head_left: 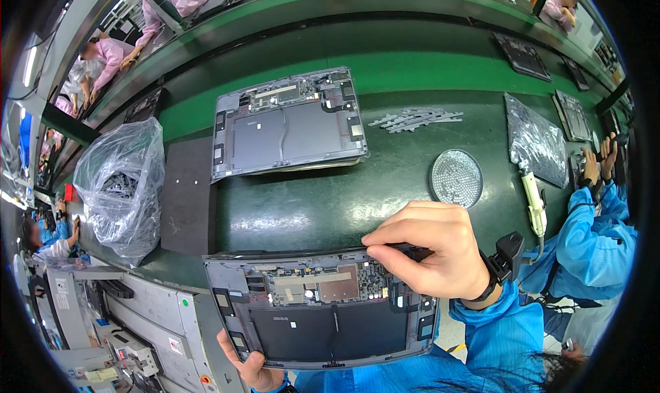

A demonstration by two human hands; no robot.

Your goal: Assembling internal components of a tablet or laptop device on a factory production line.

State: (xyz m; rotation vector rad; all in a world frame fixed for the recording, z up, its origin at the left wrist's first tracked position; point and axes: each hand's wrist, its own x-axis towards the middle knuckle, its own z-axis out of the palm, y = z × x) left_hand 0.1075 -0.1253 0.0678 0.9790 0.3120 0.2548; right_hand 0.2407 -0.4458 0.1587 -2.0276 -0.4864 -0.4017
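Observation:
An opened tablet-like device (330, 334), its circuit board and dark battery exposed, is tilted up at the table's near edge. My left hand (251, 365) grips its lower left corner, thumb on the front. My right hand (440, 245) is above its far edge, thumb and forefinger pinched together at that edge; whatever lies between the fingertips is too small to make out. A black band with a watch-like block (507, 254) circles my right wrist. Farther off, a second opened device (295, 128) rests on a stack.
Grey strips (416, 118) lie loose beside a round dish of small beads (456, 178). At left are a clear plastic bag (124, 187) and dark board (187, 194). A white-and-green electric screwdriver (533, 204) and silvery bag (536, 142) lie right, near a co-worker's blue sleeve (591, 235).

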